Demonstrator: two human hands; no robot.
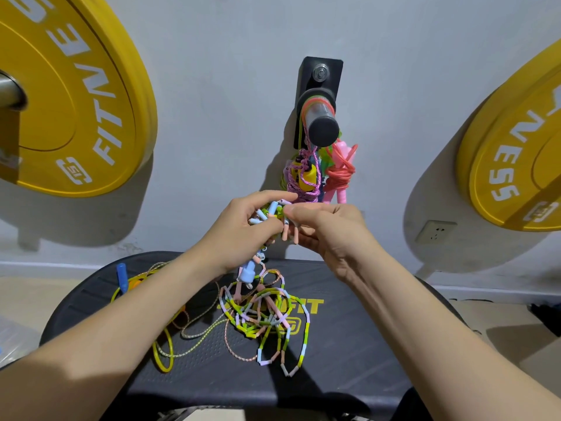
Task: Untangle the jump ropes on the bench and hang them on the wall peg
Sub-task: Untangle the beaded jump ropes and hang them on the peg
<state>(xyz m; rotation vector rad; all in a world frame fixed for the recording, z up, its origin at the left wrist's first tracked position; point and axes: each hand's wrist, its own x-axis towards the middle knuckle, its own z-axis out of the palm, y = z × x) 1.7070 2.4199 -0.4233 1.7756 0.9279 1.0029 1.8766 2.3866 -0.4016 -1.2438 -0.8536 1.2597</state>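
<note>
Now both hands meet at centre frame: the left hand [243, 226] curls round a gathered bunch of the beaded rope [267, 322], and the right hand [328, 229] pinches beads just beside it. Most of that rope trails down to a pile on the desk [349, 354] at lower centre, crossing a braided rope [200, 332] near a yellow rope [165, 369]. Lifting now could drag those along (they seem interlaced, though the overlap is hard to read). It could also snag the ropes hanging on the wall peg [321, 123] just above. The upper-left plate [76, 86] reads "FITNE", the right-hand plate [510, 153] "NESS", and the desk shows "FIT".
</note>
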